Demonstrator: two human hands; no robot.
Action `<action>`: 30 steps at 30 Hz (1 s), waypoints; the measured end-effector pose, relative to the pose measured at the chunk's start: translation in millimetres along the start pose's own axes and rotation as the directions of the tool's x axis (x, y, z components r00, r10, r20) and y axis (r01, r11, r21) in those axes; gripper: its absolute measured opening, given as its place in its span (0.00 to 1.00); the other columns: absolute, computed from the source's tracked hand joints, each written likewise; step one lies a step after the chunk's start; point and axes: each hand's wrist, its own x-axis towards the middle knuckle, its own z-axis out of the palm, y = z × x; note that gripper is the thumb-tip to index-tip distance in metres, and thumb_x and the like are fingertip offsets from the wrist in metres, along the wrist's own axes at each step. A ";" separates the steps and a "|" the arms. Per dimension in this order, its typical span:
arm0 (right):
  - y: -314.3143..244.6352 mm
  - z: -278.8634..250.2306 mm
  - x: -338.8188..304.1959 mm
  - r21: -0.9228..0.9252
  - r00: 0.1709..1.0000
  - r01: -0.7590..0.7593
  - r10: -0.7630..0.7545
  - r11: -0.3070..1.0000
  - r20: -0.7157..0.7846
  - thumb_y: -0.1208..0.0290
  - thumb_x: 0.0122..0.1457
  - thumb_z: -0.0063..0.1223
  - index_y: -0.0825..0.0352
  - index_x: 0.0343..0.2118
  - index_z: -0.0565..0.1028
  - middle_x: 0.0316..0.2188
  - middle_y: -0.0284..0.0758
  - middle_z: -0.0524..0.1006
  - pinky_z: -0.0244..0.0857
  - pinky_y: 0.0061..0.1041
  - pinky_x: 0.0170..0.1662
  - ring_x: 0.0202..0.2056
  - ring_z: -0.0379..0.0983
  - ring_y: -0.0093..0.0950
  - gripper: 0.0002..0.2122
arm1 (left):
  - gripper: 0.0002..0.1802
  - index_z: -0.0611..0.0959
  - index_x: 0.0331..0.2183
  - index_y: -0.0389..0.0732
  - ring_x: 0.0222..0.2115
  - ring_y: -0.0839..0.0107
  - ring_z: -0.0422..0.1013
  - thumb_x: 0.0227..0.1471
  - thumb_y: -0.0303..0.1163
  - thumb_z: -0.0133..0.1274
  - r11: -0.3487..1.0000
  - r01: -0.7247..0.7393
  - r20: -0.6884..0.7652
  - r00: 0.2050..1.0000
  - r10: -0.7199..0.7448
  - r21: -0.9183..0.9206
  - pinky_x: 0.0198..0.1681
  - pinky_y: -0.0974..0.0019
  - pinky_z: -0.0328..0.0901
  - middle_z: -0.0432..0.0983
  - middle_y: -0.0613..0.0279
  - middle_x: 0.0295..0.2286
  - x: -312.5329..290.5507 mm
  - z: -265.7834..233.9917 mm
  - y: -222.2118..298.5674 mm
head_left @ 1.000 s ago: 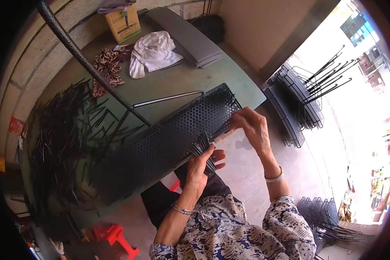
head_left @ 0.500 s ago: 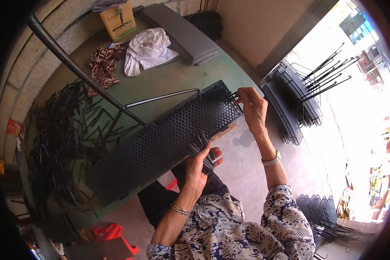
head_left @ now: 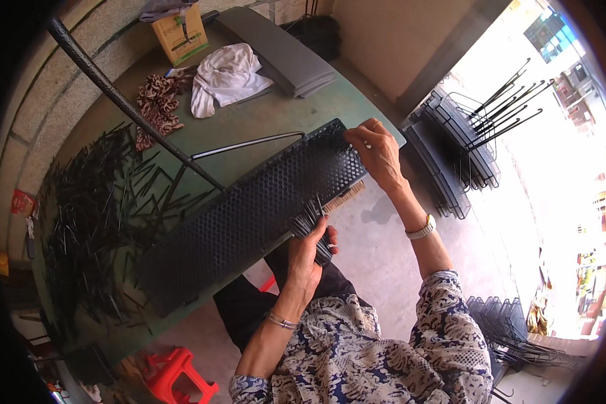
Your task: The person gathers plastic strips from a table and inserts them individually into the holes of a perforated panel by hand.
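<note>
A long black panel (head_left: 256, 202) pierced with rows of small holes lies slantwise, its near right part reaching past the table's edge. In my left hand (head_left: 306, 259), closed below the panel's near edge, is a bundle of thin black metal strips (head_left: 308, 219). Above the panel's far right corner, my right hand (head_left: 380, 155) is closed in a pinch; what its fingertips hold is hidden. A long black rod (head_left: 131, 111) rises from the panel toward the upper left, with a thinner black bar (head_left: 249, 146) joined to it.
Loose black strips (head_left: 81, 222) are heaped on the green table (head_left: 303, 114)'s left. A white cloth (head_left: 225, 81), patterned cloth (head_left: 158, 108), cardboard box (head_left: 182, 37) and grey sheets (head_left: 276, 50) lie farther back. Black racks (head_left: 454, 145) stand right; a red stool (head_left: 178, 377) sits lower left.
My right hand has moved left and slightly up, its fingertips now over the panel's corner. The thin black piece seen at them earlier is now hidden. My left hand still holds its bundle.
</note>
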 end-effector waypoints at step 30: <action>-48.3 -25.7 -61.8 0.451 0.652 -0.643 0.133 0.619 0.747 0.72 0.59 0.52 0.73 0.36 0.73 0.28 0.32 0.75 0.68 0.20 0.34 0.29 0.72 0.20 0.08 | 0.16 0.78 0.40 0.40 0.27 0.69 0.76 0.50 0.36 0.59 0.983 -0.055 0.008 0.999 0.054 0.174 0.25 0.67 0.69 0.79 0.57 0.29 -19.6 7.1 5.0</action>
